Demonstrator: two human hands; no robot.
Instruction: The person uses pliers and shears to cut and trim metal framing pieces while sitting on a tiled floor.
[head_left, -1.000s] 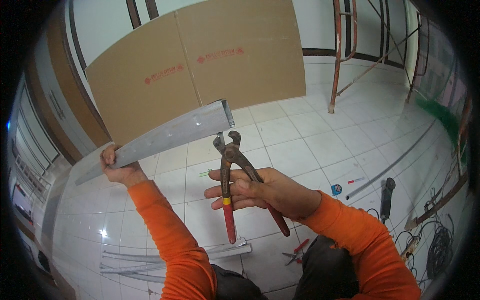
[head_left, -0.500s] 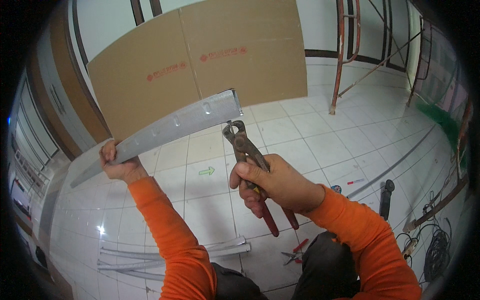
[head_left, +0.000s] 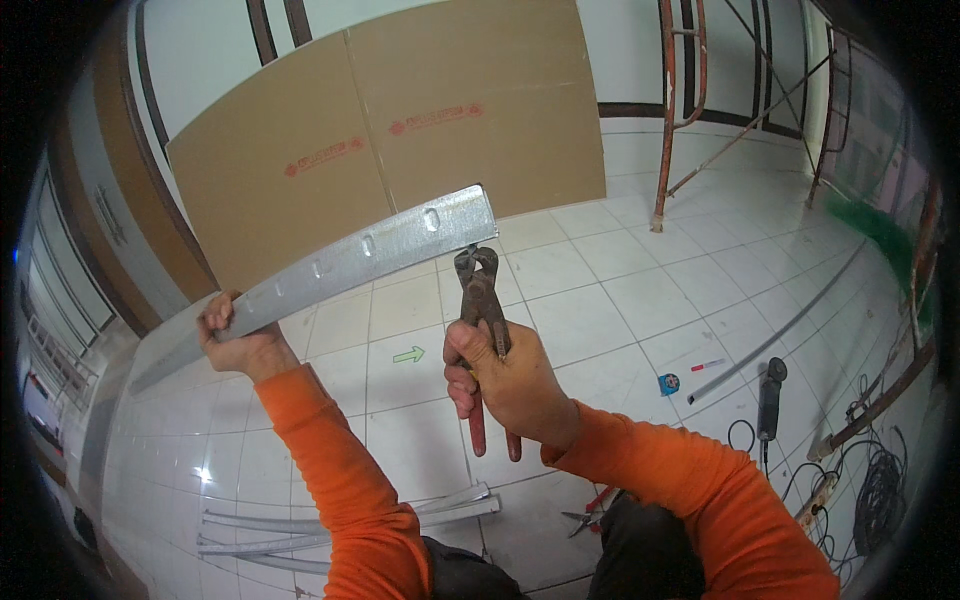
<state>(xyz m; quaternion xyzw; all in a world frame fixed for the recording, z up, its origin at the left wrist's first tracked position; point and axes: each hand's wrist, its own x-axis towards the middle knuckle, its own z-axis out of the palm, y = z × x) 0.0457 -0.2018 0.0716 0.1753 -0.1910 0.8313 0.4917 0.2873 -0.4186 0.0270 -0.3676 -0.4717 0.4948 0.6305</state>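
Observation:
My left hand [head_left: 240,333] is closed around a long silver metal channel [head_left: 345,262], which slants up to the right and has a row of slots along its face. In my right hand [head_left: 505,375] are end-cutting pincers [head_left: 478,285] with rusty jaws and red handles. Their jaws are slightly parted, right at the lower edge of the channel's near-right end; whether they touch the metal I cannot tell. Both forearms wear orange sleeves.
Several metal strips [head_left: 270,540] lie on the tiles before me, near red-handled pliers [head_left: 590,515]. At right are a tape measure [head_left: 669,384], a red marker [head_left: 707,366], an angle grinder [head_left: 769,400], cables [head_left: 880,500] and scaffolding [head_left: 665,130]. Large brown boards [head_left: 400,100] lean behind.
My right hand has turned the pincers more upright and shifted slightly left, with the handles closer together. The channel has rolled so its slotted face shows more.

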